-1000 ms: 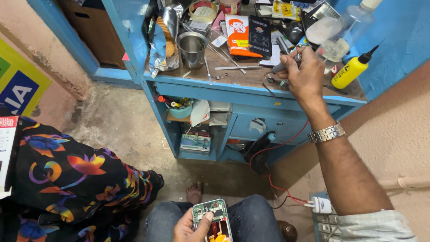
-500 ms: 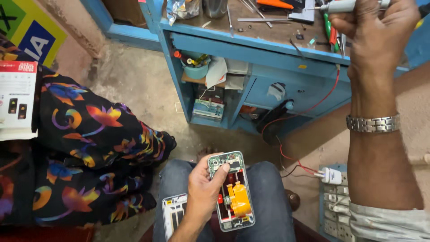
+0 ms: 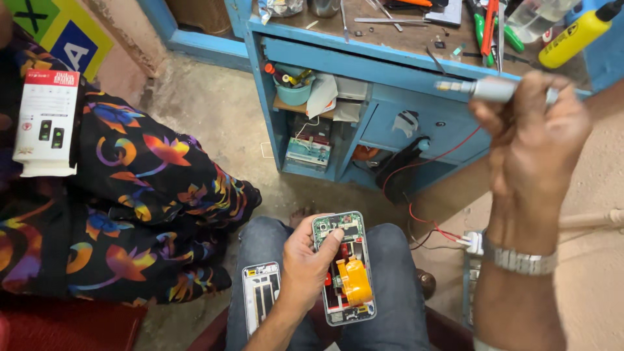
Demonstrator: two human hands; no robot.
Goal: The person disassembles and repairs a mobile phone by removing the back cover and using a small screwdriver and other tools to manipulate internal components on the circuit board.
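Opened phone point(image 3: 343, 266) (left hand point(image 3: 305, 266)) – right hand point(image 3: 533, 130) grips screwdriver point(image 3: 484, 89)

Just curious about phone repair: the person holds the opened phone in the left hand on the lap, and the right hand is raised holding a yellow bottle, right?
Not quite. In the head view the right hand holds a slim grey tool; the yellow bottle stands on the blue bench. The left hand does hold the opened phone on the lap.

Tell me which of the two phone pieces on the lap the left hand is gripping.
The left hand grips the opened phone body with the orange part inside. The pale back cover lies loose on the thigh beside it.
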